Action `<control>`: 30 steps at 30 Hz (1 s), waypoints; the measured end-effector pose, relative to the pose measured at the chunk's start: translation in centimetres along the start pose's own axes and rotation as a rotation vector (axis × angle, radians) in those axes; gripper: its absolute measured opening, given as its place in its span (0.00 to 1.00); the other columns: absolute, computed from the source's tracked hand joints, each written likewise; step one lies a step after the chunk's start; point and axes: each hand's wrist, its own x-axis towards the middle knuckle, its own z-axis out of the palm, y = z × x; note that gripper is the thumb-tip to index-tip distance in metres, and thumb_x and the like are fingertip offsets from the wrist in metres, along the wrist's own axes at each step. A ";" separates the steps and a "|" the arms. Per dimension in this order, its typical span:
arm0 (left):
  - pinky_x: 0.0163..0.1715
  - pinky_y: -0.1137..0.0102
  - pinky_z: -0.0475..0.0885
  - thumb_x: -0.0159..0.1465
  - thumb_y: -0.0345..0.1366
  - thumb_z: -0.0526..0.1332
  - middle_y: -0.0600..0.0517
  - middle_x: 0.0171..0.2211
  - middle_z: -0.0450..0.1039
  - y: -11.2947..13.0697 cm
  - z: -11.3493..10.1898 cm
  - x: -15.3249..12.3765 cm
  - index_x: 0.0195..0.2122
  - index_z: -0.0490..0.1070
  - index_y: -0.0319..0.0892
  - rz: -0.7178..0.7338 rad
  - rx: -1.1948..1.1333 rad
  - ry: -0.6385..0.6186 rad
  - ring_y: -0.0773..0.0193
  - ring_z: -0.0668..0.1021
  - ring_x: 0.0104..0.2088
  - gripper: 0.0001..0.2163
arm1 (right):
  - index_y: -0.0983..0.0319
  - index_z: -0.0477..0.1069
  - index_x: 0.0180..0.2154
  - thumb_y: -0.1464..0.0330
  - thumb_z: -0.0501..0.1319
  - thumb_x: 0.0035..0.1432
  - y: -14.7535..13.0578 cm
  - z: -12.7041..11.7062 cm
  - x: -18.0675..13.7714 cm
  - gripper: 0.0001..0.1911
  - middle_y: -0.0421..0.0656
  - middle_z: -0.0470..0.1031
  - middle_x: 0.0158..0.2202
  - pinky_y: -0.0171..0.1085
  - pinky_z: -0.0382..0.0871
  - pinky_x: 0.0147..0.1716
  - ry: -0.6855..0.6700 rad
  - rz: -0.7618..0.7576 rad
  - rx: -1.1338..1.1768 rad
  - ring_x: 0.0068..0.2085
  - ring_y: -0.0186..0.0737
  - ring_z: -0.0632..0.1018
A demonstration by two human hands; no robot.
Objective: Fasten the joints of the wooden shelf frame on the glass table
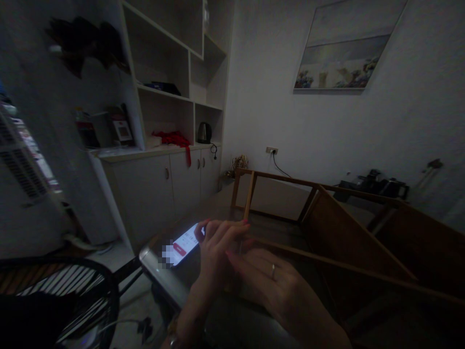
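With left hand and right hand close together, with fingers mostly bunched, pinch impossible to tell, beside lit phone, blocked beyond by wooden frame, near black chair

My left forearm climbs from the bottom edge, left of centre, and my left grip sits just below the middle of the frame, most of its fingers slanting right, red nails at the tips. My right forearm comes in from the lower right; my right grip reaches up and left, close beside the left. Whether the fingertips pinch anything, I cannot tell.
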 end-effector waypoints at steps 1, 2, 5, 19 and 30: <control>0.48 0.58 0.58 0.66 0.37 0.61 0.55 0.40 0.81 0.0 0.0 0.0 0.41 0.74 0.50 0.002 0.006 -0.003 0.59 0.75 0.41 0.04 | 0.71 0.66 0.57 0.76 0.52 0.68 -0.1 -0.1 0.1 0.18 0.49 0.79 0.41 0.38 0.76 0.49 -0.012 0.011 0.003 0.46 0.39 0.78; 0.48 0.58 0.57 0.66 0.36 0.61 0.56 0.41 0.81 0.1 -0.1 0.0 0.42 0.74 0.50 0.003 0.011 -0.008 0.59 0.75 0.41 0.05 | 0.71 0.66 0.57 0.75 0.52 0.68 -0.2 -0.2 0.1 0.18 0.49 0.79 0.41 0.38 0.76 0.49 -0.024 0.020 0.005 0.46 0.39 0.78; 0.48 0.58 0.57 0.66 0.36 0.61 0.56 0.40 0.81 0.1 -0.1 0.1 0.42 0.74 0.50 0.005 0.016 -0.014 0.59 0.75 0.40 0.05 | 0.70 0.66 0.58 0.74 0.51 0.68 -0.3 -0.6 0.3 0.19 0.49 0.79 0.43 0.37 0.77 0.49 -0.030 0.019 -0.009 0.48 0.39 0.78; 0.47 0.59 0.58 0.69 0.41 0.58 0.56 0.42 0.81 0.1 -0.5 0.2 0.44 0.73 0.51 0.018 0.008 -0.061 0.59 0.74 0.41 0.07 | 0.67 0.73 0.45 0.74 0.58 0.65 -0.4 2.0 0.5 0.07 0.42 0.79 0.31 0.35 0.76 0.38 0.260 0.041 -0.059 0.35 0.36 0.79; 0.49 0.58 0.57 0.69 0.39 0.57 0.55 0.42 0.80 0.3 -0.7 0.0 0.45 0.73 0.52 -0.032 -0.013 -0.074 0.58 0.74 0.43 0.07 | 0.62 0.73 0.42 0.71 0.60 0.62 -1.1 2.5 1.0 0.06 0.40 0.75 0.26 0.37 0.69 0.33 0.385 0.130 -0.203 0.30 0.37 0.73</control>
